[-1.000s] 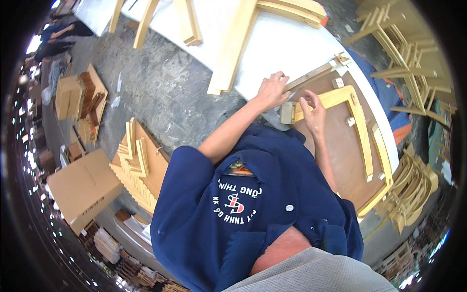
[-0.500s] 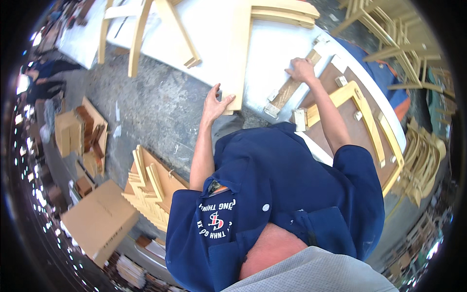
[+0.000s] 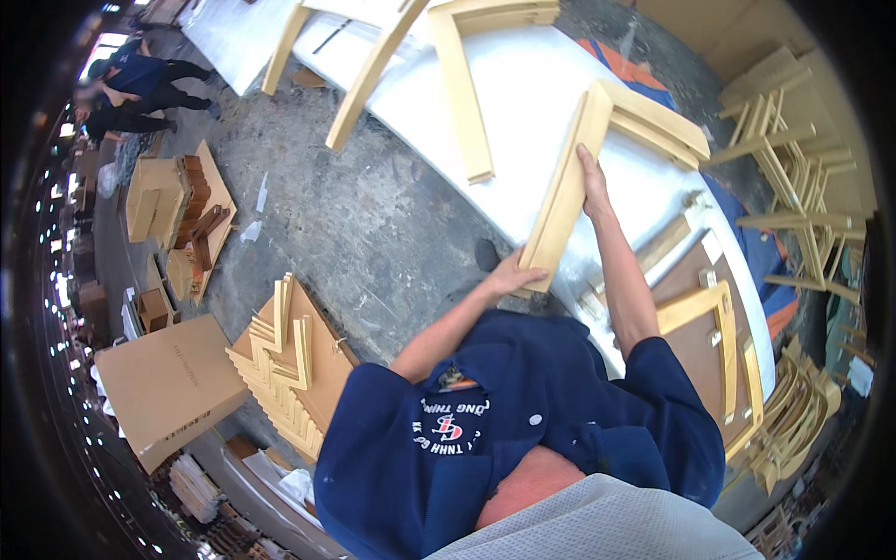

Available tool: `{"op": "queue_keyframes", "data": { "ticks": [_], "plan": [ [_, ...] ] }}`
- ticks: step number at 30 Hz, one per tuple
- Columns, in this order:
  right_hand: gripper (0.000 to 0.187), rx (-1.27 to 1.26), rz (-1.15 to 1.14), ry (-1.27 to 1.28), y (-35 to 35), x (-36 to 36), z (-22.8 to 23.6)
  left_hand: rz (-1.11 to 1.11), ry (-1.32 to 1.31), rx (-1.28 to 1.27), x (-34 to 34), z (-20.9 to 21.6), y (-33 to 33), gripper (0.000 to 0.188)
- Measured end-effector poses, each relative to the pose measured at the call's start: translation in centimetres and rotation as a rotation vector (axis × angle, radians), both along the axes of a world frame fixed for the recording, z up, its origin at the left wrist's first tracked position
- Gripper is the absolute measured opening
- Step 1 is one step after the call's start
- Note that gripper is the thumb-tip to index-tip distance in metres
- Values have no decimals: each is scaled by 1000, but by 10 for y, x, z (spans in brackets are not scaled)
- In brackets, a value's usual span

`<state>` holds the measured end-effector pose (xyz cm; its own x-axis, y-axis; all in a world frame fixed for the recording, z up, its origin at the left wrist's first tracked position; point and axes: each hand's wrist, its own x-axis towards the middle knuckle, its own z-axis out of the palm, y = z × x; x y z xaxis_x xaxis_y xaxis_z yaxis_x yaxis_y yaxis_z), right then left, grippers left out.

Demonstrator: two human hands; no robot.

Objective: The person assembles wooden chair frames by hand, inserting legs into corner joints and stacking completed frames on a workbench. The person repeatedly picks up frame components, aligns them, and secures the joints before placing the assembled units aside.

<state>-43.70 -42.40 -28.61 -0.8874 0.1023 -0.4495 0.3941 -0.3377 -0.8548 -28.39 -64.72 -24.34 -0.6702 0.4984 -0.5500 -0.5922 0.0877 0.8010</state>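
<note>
An L-shaped pale wooden frame (image 3: 571, 177), made of pieces lying together, rests on the white tabletop in front of me. My left hand (image 3: 511, 275) is closed round the near end of its long leg, the thumb on top. Farther up that leg, on its right edge, my right hand (image 3: 593, 182) grips it with most fingers hidden. A wooden bar with end blocks (image 3: 665, 245) lies to the right, partly behind my right forearm. Another L-shaped frame (image 3: 464, 103) sits farther left on the table.
The white table (image 3: 411, 103) runs away to the far left. A brown board (image 3: 686, 289) with curved wooden parts covers its right end. Stacked chair frames (image 3: 793, 187) stand beyond. Left on the floor are a cardboard box (image 3: 168, 387) and stacked wooden pieces (image 3: 289, 397). Two people (image 3: 145, 84) stand far left.
My right hand has left the wooden bar and now holds the L-shaped frame's long leg. My left hand stays at its near end. The view has swung, shifting the table's contents rightward.
</note>
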Motion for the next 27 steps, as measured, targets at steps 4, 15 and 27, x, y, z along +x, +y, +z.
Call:
{"op": "queue_keyframes", "data": {
  "ticks": [4, 15, 27],
  "plan": [
    [88, 68, 40, -35, -14, -37, 3, 173, -10, 85, -11, -8, 0, 83],
    [76, 71, 304, -78, -100, -174, 25, 305, 78, -133, -56, 8, -41, 77],
    [81, 81, 310, -119, -169, -262, 34, 449, 155, -42, -335, 6, -184, 94]
  ]
}}
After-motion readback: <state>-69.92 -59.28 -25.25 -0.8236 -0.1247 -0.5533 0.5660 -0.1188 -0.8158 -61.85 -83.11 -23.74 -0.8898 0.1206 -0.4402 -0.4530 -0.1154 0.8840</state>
